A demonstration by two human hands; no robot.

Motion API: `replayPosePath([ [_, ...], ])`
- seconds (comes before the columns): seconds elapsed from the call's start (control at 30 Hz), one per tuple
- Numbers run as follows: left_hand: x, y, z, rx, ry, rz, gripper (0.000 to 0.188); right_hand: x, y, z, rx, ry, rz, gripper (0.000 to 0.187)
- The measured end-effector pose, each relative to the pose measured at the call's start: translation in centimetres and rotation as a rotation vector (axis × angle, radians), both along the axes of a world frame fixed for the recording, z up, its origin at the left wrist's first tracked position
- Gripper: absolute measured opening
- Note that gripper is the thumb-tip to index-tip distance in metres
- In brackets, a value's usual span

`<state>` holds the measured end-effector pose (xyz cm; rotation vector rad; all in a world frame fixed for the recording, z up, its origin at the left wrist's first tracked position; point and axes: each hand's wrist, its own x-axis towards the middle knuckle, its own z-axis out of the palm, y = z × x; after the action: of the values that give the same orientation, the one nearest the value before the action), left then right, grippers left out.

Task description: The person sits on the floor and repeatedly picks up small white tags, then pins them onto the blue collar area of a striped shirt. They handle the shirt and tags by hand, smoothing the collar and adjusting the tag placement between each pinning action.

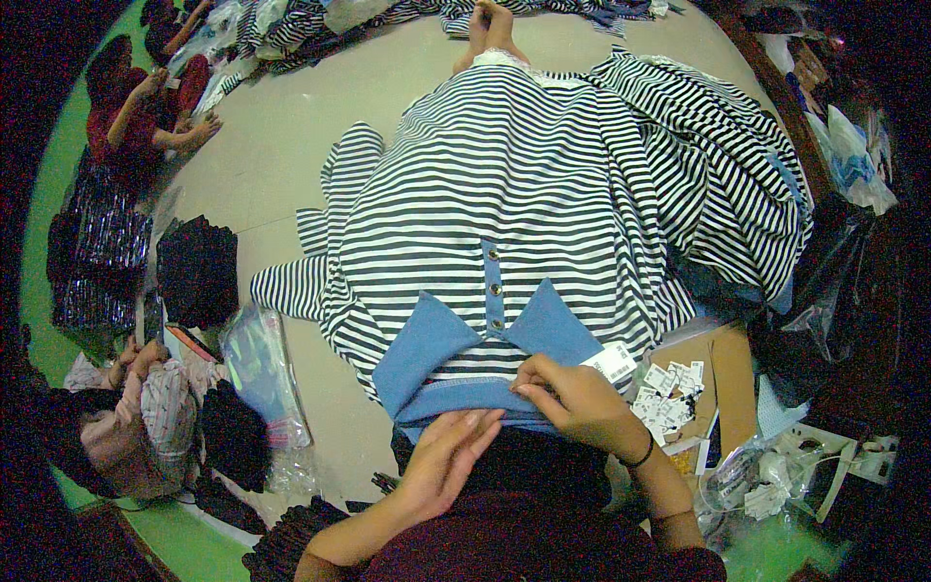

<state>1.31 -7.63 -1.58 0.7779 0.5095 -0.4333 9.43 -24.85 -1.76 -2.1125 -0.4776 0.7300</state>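
A black-and-white striped shirt (495, 175) lies spread on the table with its blue collar (427, 344) toward me. Below the collar points runs a blue placket (493, 281) with several buttons. My left hand (448, 461) rests at the collar's near edge, fingers stretched out and lying flat. Closed in a pinch, my right hand (577, 403) grips the collar band just right of the middle. A white tag (609, 362) with a barcode sits against the right collar point, beside my right hand. Whether it is fastened there I cannot tell.
More striped shirts (718, 165) are heaped at the right. A box (732, 388) of loose white tags stands near my right arm. Plastic bags (262, 369) and dark folded garments (197, 270) lie left. Other people (145, 417) sit along the left side; bare feet (492, 34) show at the far edge.
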Motion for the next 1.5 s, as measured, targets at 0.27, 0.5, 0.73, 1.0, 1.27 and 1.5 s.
replayPosePath([
  [0.27, 1.5, -2.0, -2.0, 0.098, 0.229, 0.049, 0.018, 0.1, 0.3, -0.3, 0.195, -0.084, -0.051, 0.015],
  [0.5, 0.8, -2.2, -2.0, 0.098, 0.151, 0.081, 0.017, -0.3, 0.6, -0.5, 0.2, -0.23, 0.01, 0.013],
  [0.73, 0.7, -2.0, -2.6, 0.193, 0.081, 0.018, 0.017, -0.6, 0.5, -0.6, 0.161, -0.236, 0.035, 0.014],
  [1.0, 0.7, -2.0, -2.4, 0.359, 0.006, -0.003, 0.018, -0.9, 0.9, -0.2, 0.02, -0.433, 0.16, 0.014],
  [1.27, 0.9, -2.0, -2.2, 0.426, 0.072, -0.045, 0.017, -1.2, 1.2, -0.4, -0.043, -0.493, 0.301, 0.017],
  [1.5, 1.0, -1.9, -2.4, 0.46, 0.059, -0.094, 0.016, -0.8, 1.1, -1.2, 0.11, -0.424, 0.233, 0.015],
])
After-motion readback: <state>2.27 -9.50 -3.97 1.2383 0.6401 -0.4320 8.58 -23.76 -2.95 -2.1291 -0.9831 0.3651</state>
